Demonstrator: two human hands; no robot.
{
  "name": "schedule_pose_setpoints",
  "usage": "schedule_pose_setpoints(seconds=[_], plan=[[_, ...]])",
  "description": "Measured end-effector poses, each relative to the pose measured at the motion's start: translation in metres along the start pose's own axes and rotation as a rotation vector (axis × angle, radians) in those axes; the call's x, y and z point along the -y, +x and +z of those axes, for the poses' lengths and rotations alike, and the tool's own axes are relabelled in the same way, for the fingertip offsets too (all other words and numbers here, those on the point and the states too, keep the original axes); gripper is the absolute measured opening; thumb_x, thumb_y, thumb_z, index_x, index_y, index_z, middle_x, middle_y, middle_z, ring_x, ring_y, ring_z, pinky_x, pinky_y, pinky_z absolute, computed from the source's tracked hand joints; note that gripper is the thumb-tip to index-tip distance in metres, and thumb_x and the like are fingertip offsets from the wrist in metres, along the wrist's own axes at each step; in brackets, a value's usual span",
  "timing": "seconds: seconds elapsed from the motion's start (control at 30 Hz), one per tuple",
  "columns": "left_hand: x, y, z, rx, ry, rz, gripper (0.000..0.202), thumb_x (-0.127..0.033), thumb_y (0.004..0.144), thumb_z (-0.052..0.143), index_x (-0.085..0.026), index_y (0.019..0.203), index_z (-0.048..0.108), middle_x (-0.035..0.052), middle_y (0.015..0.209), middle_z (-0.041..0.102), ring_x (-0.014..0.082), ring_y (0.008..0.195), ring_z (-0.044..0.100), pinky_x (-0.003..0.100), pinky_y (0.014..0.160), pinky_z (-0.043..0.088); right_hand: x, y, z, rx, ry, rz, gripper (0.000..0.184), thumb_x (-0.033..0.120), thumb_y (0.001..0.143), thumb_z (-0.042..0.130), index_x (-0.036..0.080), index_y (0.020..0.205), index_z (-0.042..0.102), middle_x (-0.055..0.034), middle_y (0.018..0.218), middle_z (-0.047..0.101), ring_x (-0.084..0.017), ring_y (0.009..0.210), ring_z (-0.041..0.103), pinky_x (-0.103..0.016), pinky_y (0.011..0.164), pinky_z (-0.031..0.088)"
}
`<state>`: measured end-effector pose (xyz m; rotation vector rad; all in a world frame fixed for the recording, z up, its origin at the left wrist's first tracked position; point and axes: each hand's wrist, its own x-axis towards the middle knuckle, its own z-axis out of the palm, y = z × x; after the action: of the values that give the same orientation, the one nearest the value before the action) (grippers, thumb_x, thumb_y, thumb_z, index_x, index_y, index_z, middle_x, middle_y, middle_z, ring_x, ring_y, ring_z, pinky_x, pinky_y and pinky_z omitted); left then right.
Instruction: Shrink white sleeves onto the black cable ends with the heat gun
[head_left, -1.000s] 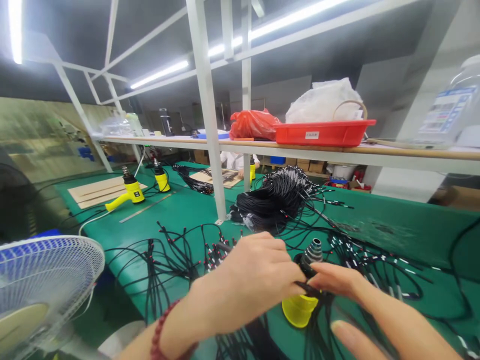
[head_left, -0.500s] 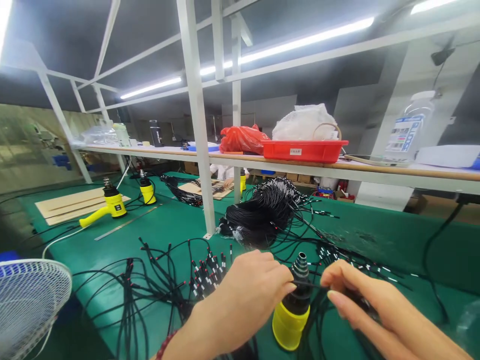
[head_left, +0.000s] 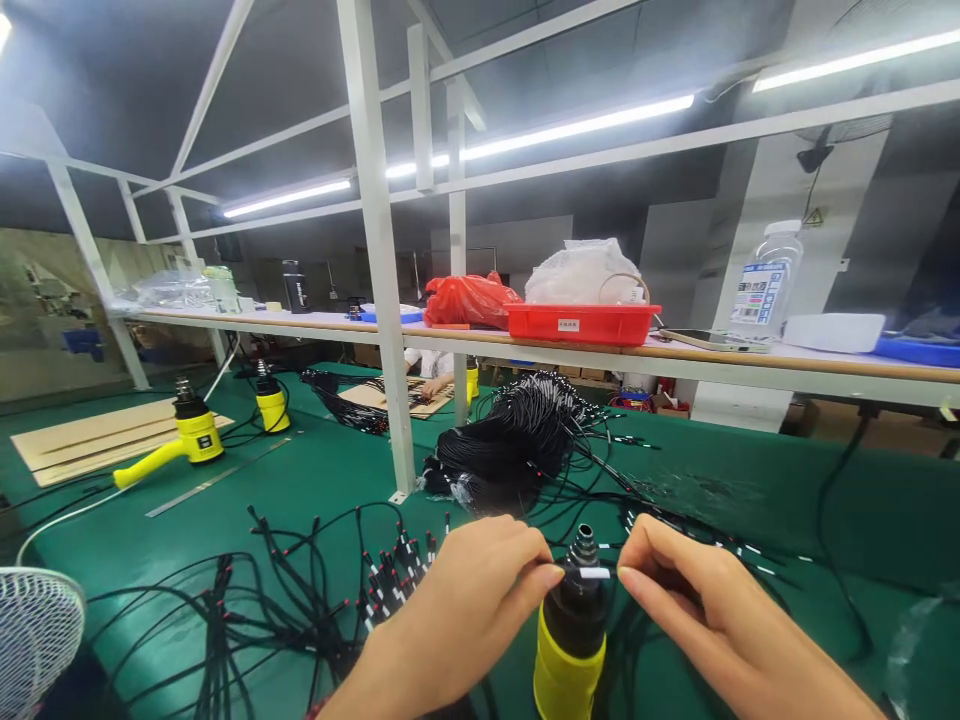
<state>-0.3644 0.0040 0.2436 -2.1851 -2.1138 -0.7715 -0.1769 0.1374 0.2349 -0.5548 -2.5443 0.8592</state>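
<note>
Between my two hands a thin black cable with a white sleeve [head_left: 595,573] is stretched level, just in front of or over the nozzle of an upright yellow-and-black heat gun [head_left: 570,645]. My left hand [head_left: 461,600] pinches one side of the cable between thumb and finger. On the other side my right hand [head_left: 697,595] pinches it the same way. I cannot tell the exact gap between sleeve and nozzle. Left of my left hand, black cables [head_left: 300,600] with red-and-white ends lie spread on the green table [head_left: 300,480].
A big black cable bundle [head_left: 510,440] lies behind the hands, by a white post [head_left: 382,250]. Two more yellow heat guns [head_left: 201,435] stand left. The shelf holds a red tray [head_left: 585,325] and bottle [head_left: 765,280]. A white fan [head_left: 37,630] is lower left; another person's hand [head_left: 437,388] shows behind.
The white sleeve on the cable now shows between my hands, where only black showed before. My right hand has shifted slightly left, and the camera view has tilted and turned a little.
</note>
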Motion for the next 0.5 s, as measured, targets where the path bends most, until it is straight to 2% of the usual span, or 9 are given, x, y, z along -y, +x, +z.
schedule_pose_setpoints(seconds=[0.23, 0.5], plan=[[0.001, 0.019, 0.005, -0.039, -0.101, -0.118, 0.034, -0.039, 0.097, 0.040, -0.019, 0.070, 0.046, -0.0034, 0.069, 0.053, 0.0121, 0.065, 0.045, 0.025, 0.060, 0.031, 0.004, 0.014, -0.001, -0.097, 0.075, 0.028, 0.032, 0.044, 0.094, 0.040, 0.021, 0.072, 0.045, 0.0025, 0.067, 0.048, -0.012, 0.060, 0.040, -0.021, 0.051, 0.031], [0.012, 0.037, 0.022, -0.128, -0.235, -0.156, 0.043, -0.041, 0.099, 0.031, -0.019, 0.066, 0.048, -0.0027, 0.062, 0.052, 0.0117, 0.060, 0.045, 0.026, 0.057, 0.029, -0.015, 0.027, 0.003, -0.157, 0.019, 0.030, 0.030, 0.044, 0.093, 0.041, 0.022, 0.073, 0.046, 0.0024, 0.067, 0.047, -0.014, 0.062, 0.039, -0.023, 0.053, 0.032]])
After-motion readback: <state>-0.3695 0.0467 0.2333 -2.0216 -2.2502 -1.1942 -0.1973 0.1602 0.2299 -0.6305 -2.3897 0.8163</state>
